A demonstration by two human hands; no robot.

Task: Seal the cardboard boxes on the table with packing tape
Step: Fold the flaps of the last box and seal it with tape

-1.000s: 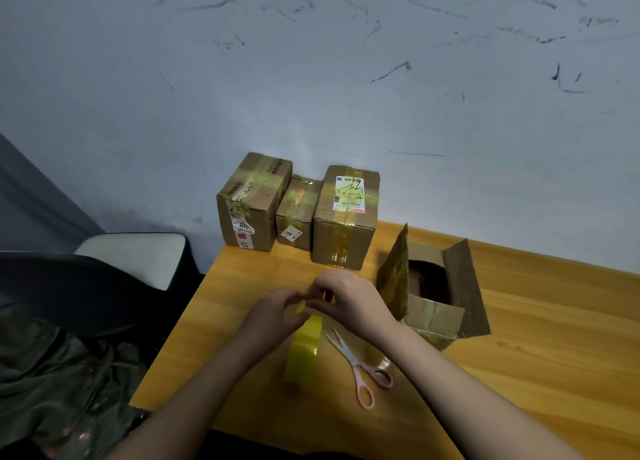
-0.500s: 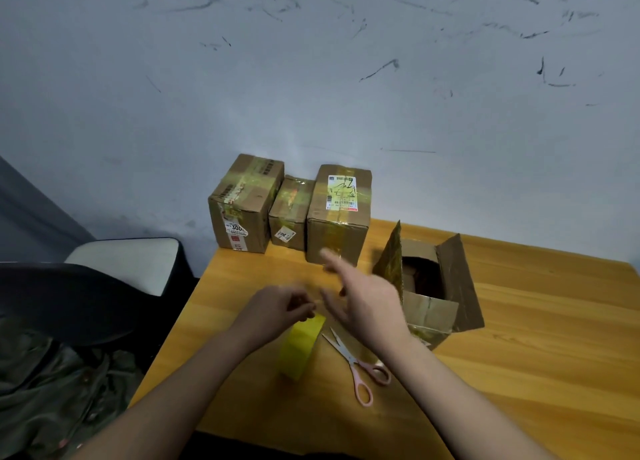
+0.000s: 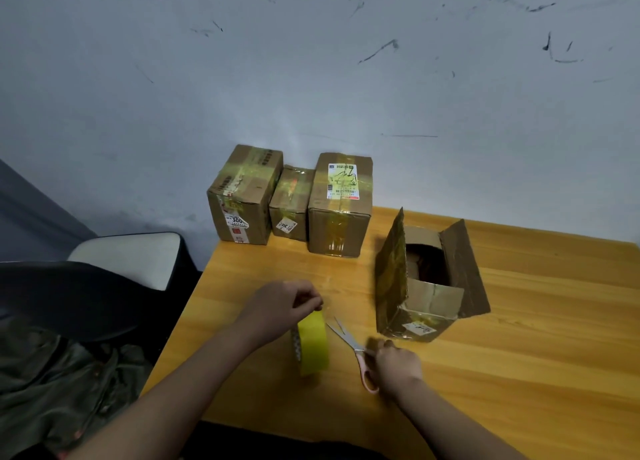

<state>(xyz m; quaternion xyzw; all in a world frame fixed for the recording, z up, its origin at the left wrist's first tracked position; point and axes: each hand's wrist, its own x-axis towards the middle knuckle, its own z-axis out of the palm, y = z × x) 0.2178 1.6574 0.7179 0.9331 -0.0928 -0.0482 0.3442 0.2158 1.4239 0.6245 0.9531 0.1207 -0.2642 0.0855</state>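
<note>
Left hand (image 3: 282, 303): fingers curled, pinching the top edge of the tape roll (image 3: 312, 343), which stands on its rim on the table (image 3: 519, 355). Roll: glossy yellow film on a speckled card core, a broad ring.

Right hand (image 3: 396, 366): fingers bent over the pink handles of the scissors (image 3: 353, 350); blurred, so whether they grip or only touch cannot be told. Scissors: flat on the table, slim steel blades pointing away, just right of the roll.

Open box (image 3: 429, 302): near the right hand, unsealed, flaps up, left flap crusted with old yellowish tape; worn, creased brown card.

Sealed boxes (image 3: 341, 205): three in a row against the wall at the far table edge, taped, paper labels.

Table: smooth honey-coloured wood grain.

Step in hand, as judged: taking up the scissors to cut tape. Advice: keep the loose end pinched taut, thread fingers fully into the handles before lifting, fold the flaps flat before taping.
</note>
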